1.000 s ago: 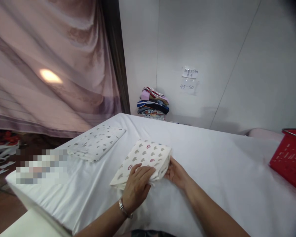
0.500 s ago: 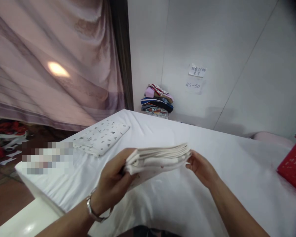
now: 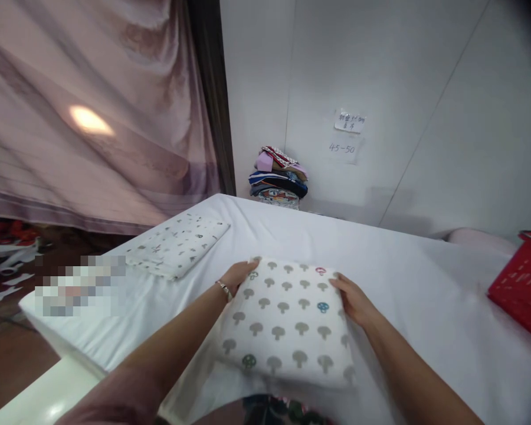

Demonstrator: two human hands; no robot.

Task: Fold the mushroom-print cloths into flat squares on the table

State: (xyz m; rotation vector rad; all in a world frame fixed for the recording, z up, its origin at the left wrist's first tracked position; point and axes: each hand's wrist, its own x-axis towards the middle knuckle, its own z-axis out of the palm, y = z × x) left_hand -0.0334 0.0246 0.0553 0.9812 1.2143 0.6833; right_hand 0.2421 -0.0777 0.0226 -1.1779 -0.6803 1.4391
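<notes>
A folded white cloth (image 3: 287,319) printed with grey mushrooms, and a few coloured ones, lies broad side up between my hands. My left hand (image 3: 239,276), with a silver bracelet at the wrist, grips its far left corner. At the far right corner, my right hand (image 3: 349,298) has its fingers closed on the edge. The cloth's near edge is slightly blurred, and whether it rests fully on the table I cannot tell. Another folded white cloth (image 3: 181,245) with small dark prints lies on the table to the left.
The table (image 3: 407,295) is covered with a white sheet. A red basket (image 3: 522,289) stands at its right end. Folded clothes (image 3: 278,177) are stacked by the wall beyond the far edge. A pink curtain (image 3: 92,77) hangs at the left, and paper notes (image 3: 347,133) are on the wall.
The folded cloth has turned from edge-on to showing its mushroom-printed face and has come lower. My left hand has shifted to its far left corner; my right hand now grips the far right corner.
</notes>
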